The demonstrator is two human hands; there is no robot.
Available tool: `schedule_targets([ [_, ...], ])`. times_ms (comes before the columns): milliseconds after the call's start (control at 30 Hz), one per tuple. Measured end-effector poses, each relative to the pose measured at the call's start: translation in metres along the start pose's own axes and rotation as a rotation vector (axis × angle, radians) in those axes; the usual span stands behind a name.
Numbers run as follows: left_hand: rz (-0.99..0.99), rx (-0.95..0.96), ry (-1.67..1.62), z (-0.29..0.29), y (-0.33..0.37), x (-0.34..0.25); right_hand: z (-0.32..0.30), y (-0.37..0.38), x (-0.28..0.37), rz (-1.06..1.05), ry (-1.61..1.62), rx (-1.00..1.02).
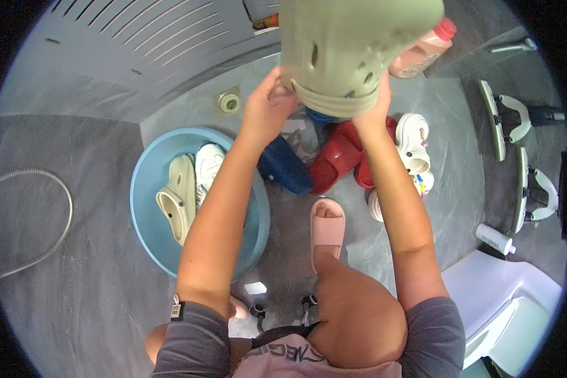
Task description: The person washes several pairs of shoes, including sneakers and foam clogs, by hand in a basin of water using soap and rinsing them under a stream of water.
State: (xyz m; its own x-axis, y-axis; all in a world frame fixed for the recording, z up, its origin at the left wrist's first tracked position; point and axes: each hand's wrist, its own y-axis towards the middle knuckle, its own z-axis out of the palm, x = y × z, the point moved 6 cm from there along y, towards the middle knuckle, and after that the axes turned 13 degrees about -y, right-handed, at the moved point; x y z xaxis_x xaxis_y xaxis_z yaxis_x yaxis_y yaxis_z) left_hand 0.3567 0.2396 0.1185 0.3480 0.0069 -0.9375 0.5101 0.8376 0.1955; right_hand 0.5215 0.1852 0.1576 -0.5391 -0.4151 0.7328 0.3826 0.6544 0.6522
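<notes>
A pale olive-green clog [353,53] is raised close to the camera, its top cut off by the upper edge of the view. My left hand [266,108] grips it on the left side by the heel strap, fingers curled against it. On the other side my right hand [375,110] clasps it, with most of those fingers hidden behind the shoe. Below my left forearm sits a light blue basin [140,189] holding a beige clog [181,192] and a white sneaker [208,165].
A navy slipper [285,165], red slippers [337,157] and white clogs [413,142] lie on the floor ahead. A pink bottle [416,57] stands far right, a floor drain [229,102] far left. A hose [66,208] curves at left; a white bottle [494,239] lies right.
</notes>
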Motion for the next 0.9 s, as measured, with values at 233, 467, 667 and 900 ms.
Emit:
schedule_targets([
  [233,0.096,-0.268,0.165,-0.061,-0.013,-0.019,0.047,-0.023,-0.01,0.228,-0.019,0.243],
  [467,-0.03,-0.372,0.715,-0.09,-0.025,-0.013,0.095,-0.063,-0.091,0.357,0.098,0.364],
  [667,0.008,-0.347,0.841,-0.106,-0.051,-0.019,0.131,-0.104,-0.082,0.736,1.181,0.192],
  [900,-0.009,-0.348,0.873,-0.131,-0.066,-0.02,0.147,-0.102,-0.05,0.313,0.036,0.285],
])
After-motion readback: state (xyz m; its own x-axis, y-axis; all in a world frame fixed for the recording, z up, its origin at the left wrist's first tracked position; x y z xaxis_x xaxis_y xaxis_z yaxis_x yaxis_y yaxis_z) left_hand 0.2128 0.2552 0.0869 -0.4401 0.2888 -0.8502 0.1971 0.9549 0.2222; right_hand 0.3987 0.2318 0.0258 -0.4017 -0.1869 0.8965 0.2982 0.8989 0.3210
